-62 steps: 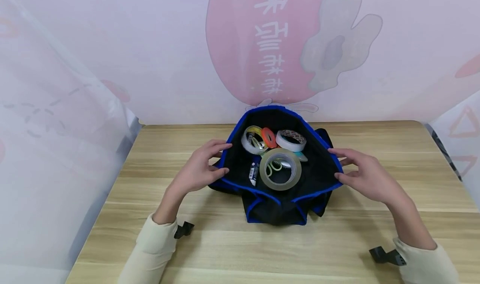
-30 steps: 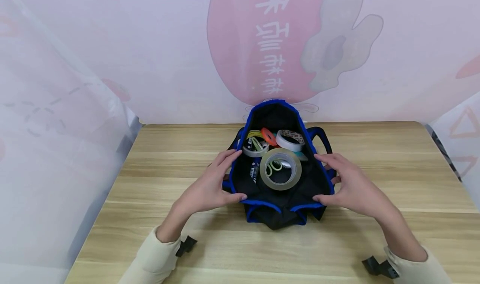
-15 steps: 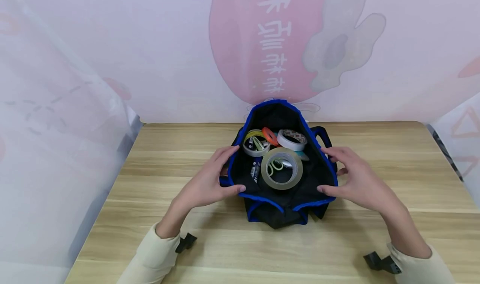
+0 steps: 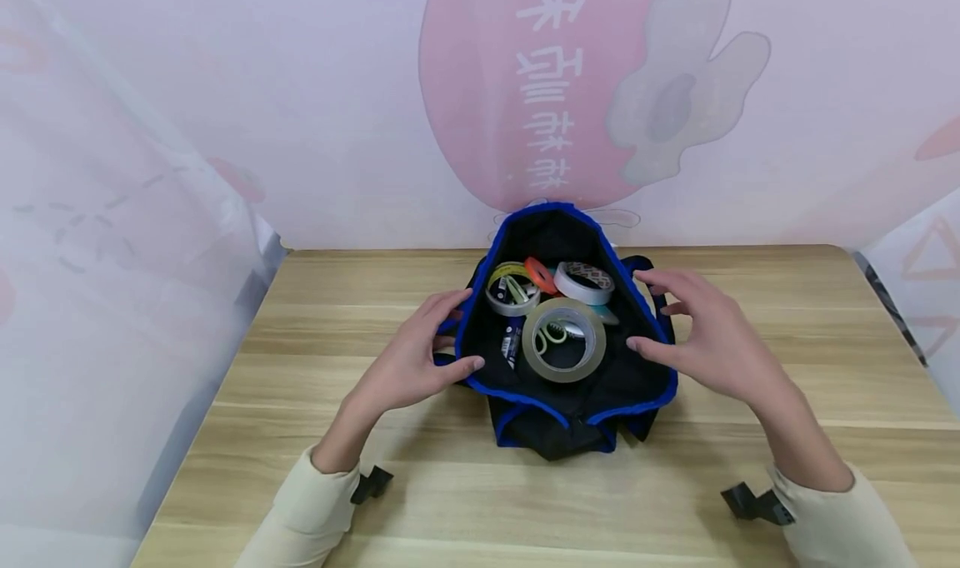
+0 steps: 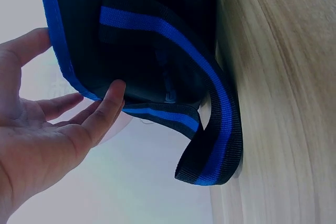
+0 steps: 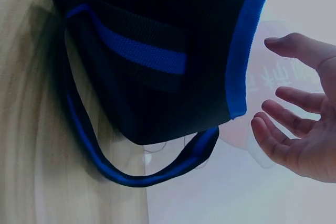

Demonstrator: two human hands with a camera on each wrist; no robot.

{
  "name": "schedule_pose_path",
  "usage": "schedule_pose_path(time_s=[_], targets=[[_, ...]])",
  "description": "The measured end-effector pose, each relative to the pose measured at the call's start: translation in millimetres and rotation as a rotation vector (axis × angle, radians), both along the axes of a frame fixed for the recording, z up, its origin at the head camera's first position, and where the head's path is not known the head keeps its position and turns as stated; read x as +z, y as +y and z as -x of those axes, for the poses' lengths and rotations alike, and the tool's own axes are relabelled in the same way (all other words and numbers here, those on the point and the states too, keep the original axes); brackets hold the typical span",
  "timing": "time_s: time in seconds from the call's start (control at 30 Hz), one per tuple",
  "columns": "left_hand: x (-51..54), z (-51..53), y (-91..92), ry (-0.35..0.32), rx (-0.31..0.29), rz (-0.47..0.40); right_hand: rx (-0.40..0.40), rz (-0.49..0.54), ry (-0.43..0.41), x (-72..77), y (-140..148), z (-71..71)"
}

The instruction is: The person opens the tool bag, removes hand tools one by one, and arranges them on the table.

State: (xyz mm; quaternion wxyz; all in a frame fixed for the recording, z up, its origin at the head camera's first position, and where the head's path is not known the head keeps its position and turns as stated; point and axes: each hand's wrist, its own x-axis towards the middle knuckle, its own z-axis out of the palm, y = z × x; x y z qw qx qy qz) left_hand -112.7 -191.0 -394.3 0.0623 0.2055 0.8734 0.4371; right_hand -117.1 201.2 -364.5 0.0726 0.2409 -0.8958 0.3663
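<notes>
A black tool bag [image 4: 551, 235] with blue edging stands with its mouth wide. Inside are a large roll of clear tape [image 4: 531, 343], a roll of white tape [image 4: 573, 285], an orange roll [image 4: 540, 276], green-handled scissors [image 4: 557, 332] partly hidden by the large roll, and a dark blue tube-like item [image 4: 512, 339]. My left hand [image 4: 416, 356] is at the left rim, its thumb over the blue edge and its fingers loosely spread outside. Beside the right rim, my right hand [image 4: 708, 335] has its fingers spread; in the right wrist view it stands apart from the bag.
Looped carry straps [image 5: 223, 114] hang at the bag's sides. The wooden table [image 4: 562, 510] lies beneath it, and a printed pale curtain [image 4: 337, 118] rises behind the table's back edge. Black wrist mounts [image 4: 753, 504] stick out from both sleeves.
The bag's mouth has narrowed and its upper edge rises higher than two seconds ago. In the last half second, my right hand has come off the right rim, and the left thumb has moved slightly up.
</notes>
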Motion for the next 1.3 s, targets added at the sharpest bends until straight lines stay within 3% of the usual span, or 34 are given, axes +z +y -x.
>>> schedule_pose_path(time_s=[0.37, 0.83, 1.3], targets=[[-2.6, 2.0, -1.9, 0.039, 0.004, -0.012, 0.111, 0.037, -0.077, 3.9, -24.1, 21.4], [-4.6, 3.2, -1.4, 0.075, -0.017, -0.055, 0.211, -0.072, -0.204, -8.4, -42.7, 45.8], [-7.4, 4.1, -3.0, 0.060, -0.019, -0.042, 0.227, -0.093, -0.184, -28.1, -53.9, 65.1]])
